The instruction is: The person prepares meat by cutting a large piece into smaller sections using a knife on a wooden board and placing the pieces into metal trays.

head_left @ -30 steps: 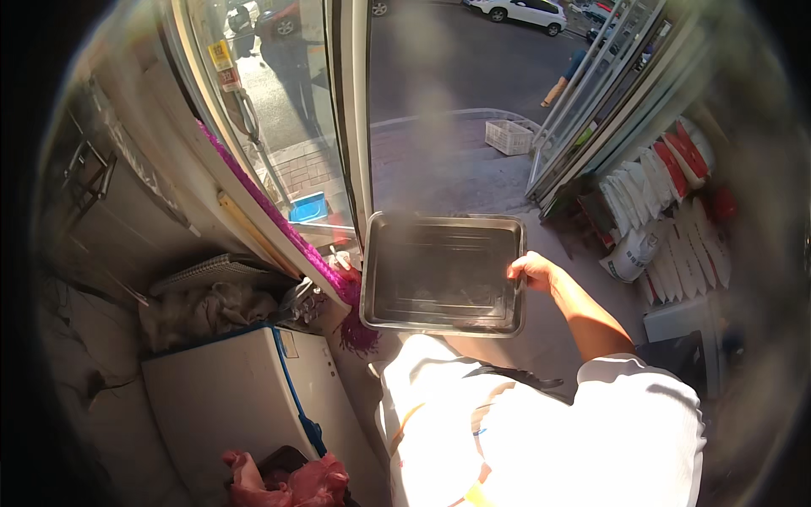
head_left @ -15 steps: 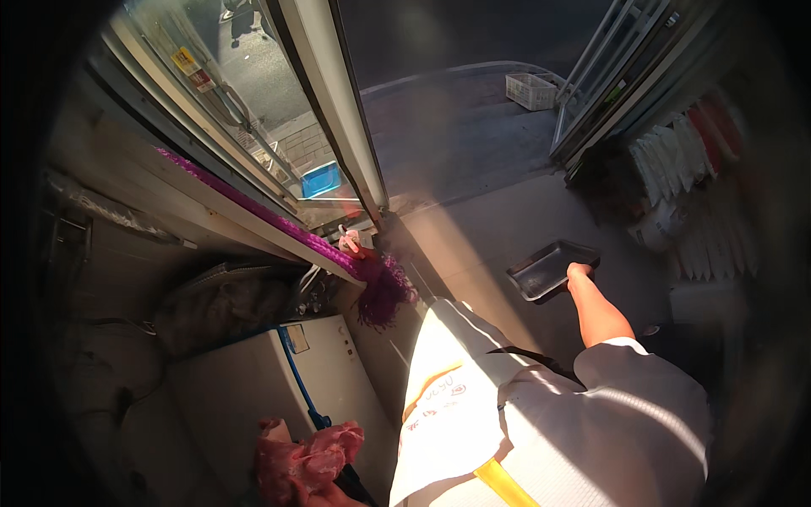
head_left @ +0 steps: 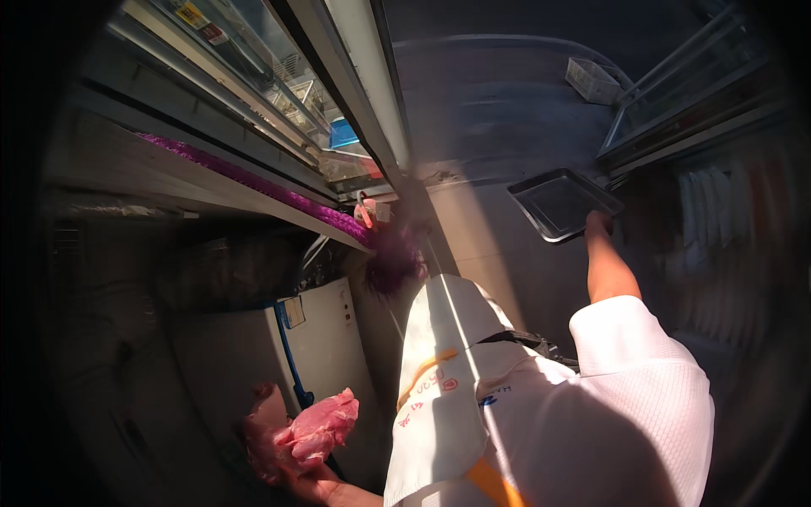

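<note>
My right hand (head_left: 598, 223) grips the near right rim of a rectangular metal tray (head_left: 549, 201), held out at the upper right over the tiled floor; the tray has nothing visible in it. At the bottom left, my left hand (head_left: 312, 483) holds raw pink meat (head_left: 325, 422), its fingers mostly hidden beneath it. The meat is in front of a white appliance (head_left: 325, 325) with a blue edge strip.
An open doorway leads to a step and pavement, with a white plastic crate (head_left: 593, 80). Glass doors (head_left: 667, 80) flank it. A purple fringed mop (head_left: 393, 262) hangs along the left frame. Blurred white and red bags (head_left: 710, 220) stack at the right.
The tray has moved from centre out to the upper right and tilted. My left hand has appeared under the meat at bottom left. The view has turned downward.
</note>
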Available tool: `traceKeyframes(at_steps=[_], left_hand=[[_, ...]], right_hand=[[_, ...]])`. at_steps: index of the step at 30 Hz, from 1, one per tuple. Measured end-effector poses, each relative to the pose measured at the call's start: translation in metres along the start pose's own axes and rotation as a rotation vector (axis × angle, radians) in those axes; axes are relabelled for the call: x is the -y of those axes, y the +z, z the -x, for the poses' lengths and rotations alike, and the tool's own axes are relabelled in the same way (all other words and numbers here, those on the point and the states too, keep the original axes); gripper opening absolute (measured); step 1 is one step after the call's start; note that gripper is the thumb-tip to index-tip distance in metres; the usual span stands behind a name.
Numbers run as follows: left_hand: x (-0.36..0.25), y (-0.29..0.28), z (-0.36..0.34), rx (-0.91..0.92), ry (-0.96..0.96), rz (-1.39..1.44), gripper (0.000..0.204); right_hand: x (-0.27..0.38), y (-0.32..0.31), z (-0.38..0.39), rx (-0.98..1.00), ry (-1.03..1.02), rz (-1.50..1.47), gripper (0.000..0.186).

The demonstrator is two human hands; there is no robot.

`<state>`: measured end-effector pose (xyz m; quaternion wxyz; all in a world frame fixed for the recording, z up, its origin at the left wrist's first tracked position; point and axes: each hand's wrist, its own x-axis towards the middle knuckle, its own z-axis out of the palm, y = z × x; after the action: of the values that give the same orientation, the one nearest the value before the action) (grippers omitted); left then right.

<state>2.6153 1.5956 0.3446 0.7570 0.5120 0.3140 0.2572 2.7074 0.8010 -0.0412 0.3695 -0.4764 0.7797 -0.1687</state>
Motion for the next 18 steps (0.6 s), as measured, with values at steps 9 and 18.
traceKeyframes(at_steps=[9, 18], left_hand=[[0.017, -0.097, -0.014, -0.208, -0.078, 0.311, 0.081], [0.064, -0.149, -0.023, -0.159, 0.038, 0.399, 0.076]], right_hand=[[-0.048, 0.043, 0.013, 0.681, -0.329, 0.630, 0.024], [-0.055, 0.087, 0.428, 1.815, -0.454, 0.359, 0.004]])
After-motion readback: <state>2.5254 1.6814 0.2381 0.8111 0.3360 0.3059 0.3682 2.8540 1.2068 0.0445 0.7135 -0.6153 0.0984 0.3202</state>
